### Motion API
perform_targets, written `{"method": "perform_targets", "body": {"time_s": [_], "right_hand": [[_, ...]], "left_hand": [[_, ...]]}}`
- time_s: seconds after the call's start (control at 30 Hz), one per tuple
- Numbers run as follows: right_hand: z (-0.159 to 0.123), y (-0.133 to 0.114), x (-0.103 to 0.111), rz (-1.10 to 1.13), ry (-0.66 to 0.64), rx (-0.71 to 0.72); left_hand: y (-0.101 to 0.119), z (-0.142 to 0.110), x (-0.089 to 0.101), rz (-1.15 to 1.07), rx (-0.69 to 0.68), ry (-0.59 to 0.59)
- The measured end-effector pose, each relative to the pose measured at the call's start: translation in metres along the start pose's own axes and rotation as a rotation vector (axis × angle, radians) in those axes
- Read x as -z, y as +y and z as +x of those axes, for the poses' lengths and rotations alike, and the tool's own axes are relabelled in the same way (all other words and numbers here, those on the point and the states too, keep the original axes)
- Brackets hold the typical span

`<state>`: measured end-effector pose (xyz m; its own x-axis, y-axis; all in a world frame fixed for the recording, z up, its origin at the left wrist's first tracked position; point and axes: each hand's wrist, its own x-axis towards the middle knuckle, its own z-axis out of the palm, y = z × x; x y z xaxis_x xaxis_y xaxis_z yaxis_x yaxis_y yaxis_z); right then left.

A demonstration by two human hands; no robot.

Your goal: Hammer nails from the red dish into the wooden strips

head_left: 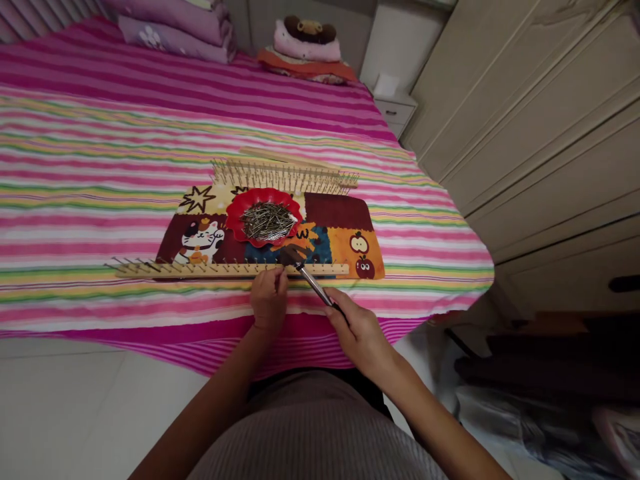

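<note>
My right hand [361,332] is wrapped round the handle of a hammer [314,283], whose dark head is over the near wooden strip [240,269]. Several nails stand up along that strip, leaning at various angles on its left and middle. My left hand [269,303] is closed at the strip's near edge, just left of the hammer head. Its fingertips are pressed together, and what they hold is too small to make out. Just beyond the strip, a red scalloped bowl [235,227] holds a heap of loose nails [269,221].
A patterned mat [337,212] lies under the bowl on a bed with a striped cover [90,200]. Behind it are more wooden strips [280,175] studded with nails. Folded bedding [175,33] is at the back, and wardrobe doors [525,120] stand on the right.
</note>
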<state>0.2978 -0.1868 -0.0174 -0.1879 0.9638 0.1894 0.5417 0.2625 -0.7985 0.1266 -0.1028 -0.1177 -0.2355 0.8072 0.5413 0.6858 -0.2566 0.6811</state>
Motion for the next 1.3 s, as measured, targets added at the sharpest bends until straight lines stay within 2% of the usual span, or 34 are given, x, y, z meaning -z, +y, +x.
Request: {"method": "perform_targets", "body": {"time_s": [0.13, 0.3, 0.47, 0.7, 0.83, 1.07, 1.3], "right_hand": [[0.002, -0.006, 0.001, -0.019, -0.039, -0.018], [0.000, -0.017, 0.002, -0.080, 0.068, 0.060], [-0.004, -0.007, -0.004, -0.017, -0.029, -0.014], [-0.012, -0.009, 0.010, 0.056, 0.131, -0.096], [-0.015, 0.004, 0.006, 0.062, 0.115, -0.142], [-0.015, 0.016, -0.004, 0.041, 0.065, -0.133], [-0.009, 0.010, -0.004, 0.030, 0.068, -0.098]], "left_hand": [[0.000, -0.002, -0.002, 0.027, -0.006, -0.012], [0.000, -0.003, -0.004, 0.022, 0.001, -0.015], [0.000, -0.003, -0.005, 0.041, 0.031, -0.021], [0.001, -0.001, -0.002, 0.025, 0.015, -0.032], [0.002, -0.001, -0.002, 0.008, 0.033, -0.037], [0.005, 0.002, -0.001, -0.013, 0.052, -0.040], [0.004, -0.001, -0.003, 0.088, 0.030, -0.041]]}}
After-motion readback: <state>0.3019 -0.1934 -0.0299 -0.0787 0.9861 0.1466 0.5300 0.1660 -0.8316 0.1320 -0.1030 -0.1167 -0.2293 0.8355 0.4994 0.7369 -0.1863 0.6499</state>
